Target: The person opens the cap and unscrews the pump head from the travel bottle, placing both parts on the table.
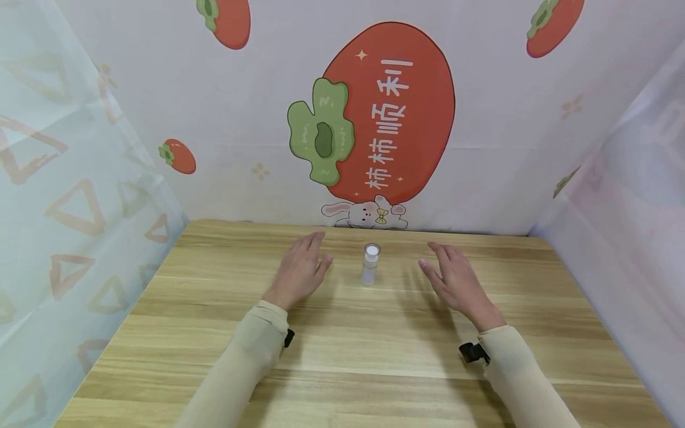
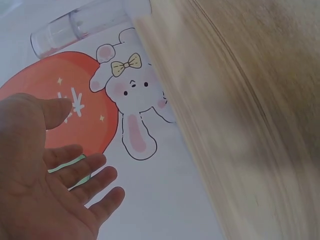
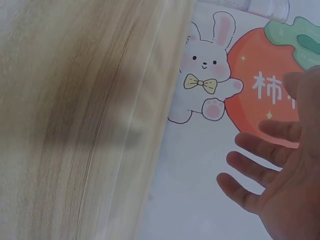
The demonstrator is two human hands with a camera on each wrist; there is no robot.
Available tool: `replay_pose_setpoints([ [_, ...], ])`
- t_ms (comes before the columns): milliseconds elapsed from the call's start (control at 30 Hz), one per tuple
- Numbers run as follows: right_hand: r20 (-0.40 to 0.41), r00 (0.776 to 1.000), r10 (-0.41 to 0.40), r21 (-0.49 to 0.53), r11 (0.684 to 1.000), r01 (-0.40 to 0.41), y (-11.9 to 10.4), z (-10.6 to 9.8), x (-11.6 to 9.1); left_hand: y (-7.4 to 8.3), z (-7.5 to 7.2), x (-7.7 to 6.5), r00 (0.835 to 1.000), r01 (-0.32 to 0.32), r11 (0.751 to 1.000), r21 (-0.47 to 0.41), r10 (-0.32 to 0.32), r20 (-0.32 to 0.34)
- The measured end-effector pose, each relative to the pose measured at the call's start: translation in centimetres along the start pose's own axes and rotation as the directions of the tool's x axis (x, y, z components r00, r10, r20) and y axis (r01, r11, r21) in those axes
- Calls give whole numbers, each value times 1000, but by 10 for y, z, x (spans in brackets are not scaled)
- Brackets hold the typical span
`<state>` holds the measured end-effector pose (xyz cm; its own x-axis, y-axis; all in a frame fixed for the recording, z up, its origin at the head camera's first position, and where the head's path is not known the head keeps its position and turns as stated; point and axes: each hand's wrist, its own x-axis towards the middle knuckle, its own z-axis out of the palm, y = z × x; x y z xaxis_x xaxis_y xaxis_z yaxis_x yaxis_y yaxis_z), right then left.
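A small clear bottle with a whitish lower part stands upright on the wooden table, between the two hands. Its transparent top also shows sideways in the left wrist view as a clear cylinder, and a piece of the bottle enters the top of the right wrist view. To its left, my left hand hovers with loosely extended fingers, holding nothing. On the other side my right hand is held likewise, fingers apart and palm turned inward. Neither hand touches the bottle.
The wooden table ends at a white backdrop printed with persimmons and a rabbit. Patterned curtains hang at the left and right sides. A dark wrist device sits by the right cuff.
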<state>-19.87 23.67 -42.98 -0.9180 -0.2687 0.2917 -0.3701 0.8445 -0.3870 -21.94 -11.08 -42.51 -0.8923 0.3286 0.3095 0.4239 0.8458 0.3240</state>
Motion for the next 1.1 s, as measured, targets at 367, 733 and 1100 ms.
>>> replay_pose_setpoints([
  [367,9,1000,-9,18,1000,9,-6,3,1,10,7,2,1000,17,998,-63,-15,24],
  [733,11,1000,-3,27,1000,3,-13,7,2,17,15,4,998,39,993,-108,-32,59],
  [1100,12,1000,-17,49,999,17,-20,10,5,27,23,5,991,79,980,-181,-58,117],
])
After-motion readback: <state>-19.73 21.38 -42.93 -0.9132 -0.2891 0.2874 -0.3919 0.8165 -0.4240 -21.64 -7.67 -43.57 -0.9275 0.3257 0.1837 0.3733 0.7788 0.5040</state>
